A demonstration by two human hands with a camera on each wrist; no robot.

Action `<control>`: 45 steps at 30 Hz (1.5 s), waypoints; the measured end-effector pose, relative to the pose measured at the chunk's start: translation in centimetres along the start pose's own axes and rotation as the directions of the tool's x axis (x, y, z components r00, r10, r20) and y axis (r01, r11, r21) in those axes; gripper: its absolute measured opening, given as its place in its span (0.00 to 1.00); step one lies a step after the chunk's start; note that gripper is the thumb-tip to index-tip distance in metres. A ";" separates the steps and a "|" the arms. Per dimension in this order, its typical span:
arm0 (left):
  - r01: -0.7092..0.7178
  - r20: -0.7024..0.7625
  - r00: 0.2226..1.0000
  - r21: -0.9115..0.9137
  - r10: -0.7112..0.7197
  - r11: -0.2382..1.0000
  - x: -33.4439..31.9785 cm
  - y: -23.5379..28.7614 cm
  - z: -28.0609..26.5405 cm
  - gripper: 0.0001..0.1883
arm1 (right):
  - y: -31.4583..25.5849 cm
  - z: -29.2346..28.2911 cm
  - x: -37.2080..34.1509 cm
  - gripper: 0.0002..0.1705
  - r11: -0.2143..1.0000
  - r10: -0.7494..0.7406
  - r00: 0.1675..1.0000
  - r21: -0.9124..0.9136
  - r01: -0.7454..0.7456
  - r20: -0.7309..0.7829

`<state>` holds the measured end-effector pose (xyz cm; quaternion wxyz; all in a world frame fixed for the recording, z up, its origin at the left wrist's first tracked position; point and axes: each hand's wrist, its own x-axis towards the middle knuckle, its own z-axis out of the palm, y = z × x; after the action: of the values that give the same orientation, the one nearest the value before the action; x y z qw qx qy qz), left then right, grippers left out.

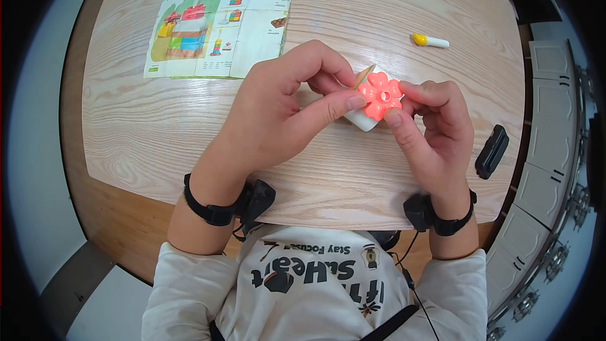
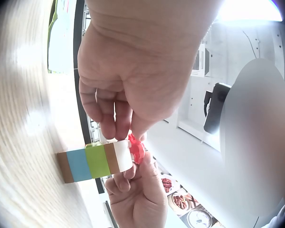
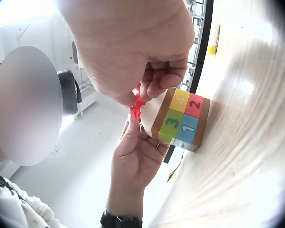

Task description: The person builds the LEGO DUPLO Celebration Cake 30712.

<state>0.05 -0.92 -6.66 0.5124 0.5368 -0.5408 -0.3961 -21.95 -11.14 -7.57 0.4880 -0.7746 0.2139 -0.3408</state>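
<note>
A stack of toy bricks (image 2: pixel 99 164) stands upright on the table, brown at the bottom, then coloured numbered bricks (image 3: pixel 180 118), another brown layer and a white top. Over the white top (image 1: pixel 365 120) sits a coral-red flower piece (image 1: pixel 382 108). My left hand (image 1: pixel 281 104) pinches the flower's left edge, thumb in front. From the right, my right hand (image 1: pixel 437 127) pinches the opposite petals between thumb and forefinger. The other fingers of both hands bend in beside the stack and hide part of its sides. In the head view, the hands and flower cover most of the stack.
An unfolded instruction sheet (image 1: pixel 218 25) lies at the back left of the wooden table (image 1: pixel 139 132). Toward the back right lies a white stick with a yellow tip (image 1: pixel 432 41). A black oblong object (image 1: pixel 492 151) rests near the right edge.
</note>
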 end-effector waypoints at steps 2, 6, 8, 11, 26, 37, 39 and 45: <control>-0.003 -0.001 1.000 -0.004 0.003 1.000 0.0 -0.1 0.0 0.10 | 0.1 -0.1 0.0 0.17 1.000 -0.004 1.000 -0.015 0.004 0.004; -0.047 -0.003 0.999 0.017 0.047 0.999 0.2 -0.4 0.1 0.11 | -0.2 0.2 0.3 0.20 0.999 0.033 0.999 0.000 -0.033 -0.017; -0.070 -0.007 0.998 0.029 0.070 0.997 0.2 -0.5 0.1 0.11 | -0.4 0.2 0.3 0.22 0.999 0.038 0.999 -0.020 -0.037 0.002; -0.081 -0.012 0.997 0.018 0.081 0.997 0.2 -0.6 0.0 0.13 | 0.1 -0.1 0.2 0.23 0.999 0.009 1.000 -0.045 -0.008 0.021; -0.053 0.081 0.996 0.118 0.044 0.992 0.1 -1.0 1.0 0.47 | 1.2 -2.9 1.9 0.24 0.913 -0.015 0.978 -0.403 -0.072 -0.210; -0.021 0.140 0.990 0.145 0.000 0.989 0.1 -1.3 1.1 0.45 | 2.0 -3.7 1.8 0.23 0.804 0.306 0.949 -0.513 -0.299 -0.074; -0.016 0.160 0.987 0.146 -0.008 0.989 0.3 -1.2 1.0 0.45 | 2.0 -3.6 1.8 0.22 0.809 0.287 0.956 -0.521 -0.273 -0.056; -0.175 0.139 0.979 0.178 0.151 0.968 0.9 -2.4 2.0 0.42 | 2.3 -3.1 1.7 0.14 0.846 0.322 0.946 -0.438 -0.305 -0.037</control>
<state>-1.43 -2.30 -9.24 0.4553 0.5110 -0.6492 -0.3319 -23.09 -15.21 -8.19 0.3540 -0.8253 0.3992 -0.1851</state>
